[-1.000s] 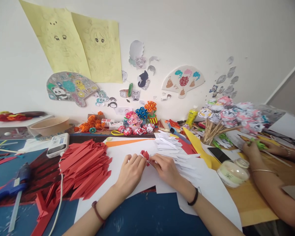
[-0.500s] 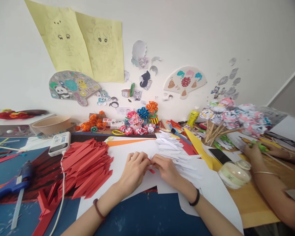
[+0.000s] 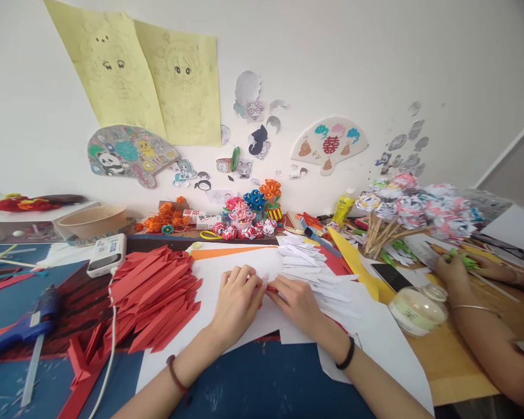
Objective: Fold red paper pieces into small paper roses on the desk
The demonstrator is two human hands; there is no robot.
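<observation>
Over the white paper sheets (image 3: 209, 297), my left hand (image 3: 240, 299) and my right hand (image 3: 294, 302) meet with fingertips pinched together. Between them is a small red paper strip (image 3: 270, 287), mostly covered by the fingers. A big pile of folded red paper strips (image 3: 157, 297) lies to the left of my left hand. Just beyond my right hand is a stack of white paper strips (image 3: 305, 262).
A blue glue gun (image 3: 30, 326) and a white power bank (image 3: 107, 255) with a cable lie at left. To the right are a phone (image 3: 392, 277), a clear jar (image 3: 417, 311) and paper flowers (image 3: 402, 203). A co-worker's hands (image 3: 456, 265) hold something green.
My fingers have shifted slightly around the red strip, and less of it shows beneath them. Both hands stay in nearly the same place.
</observation>
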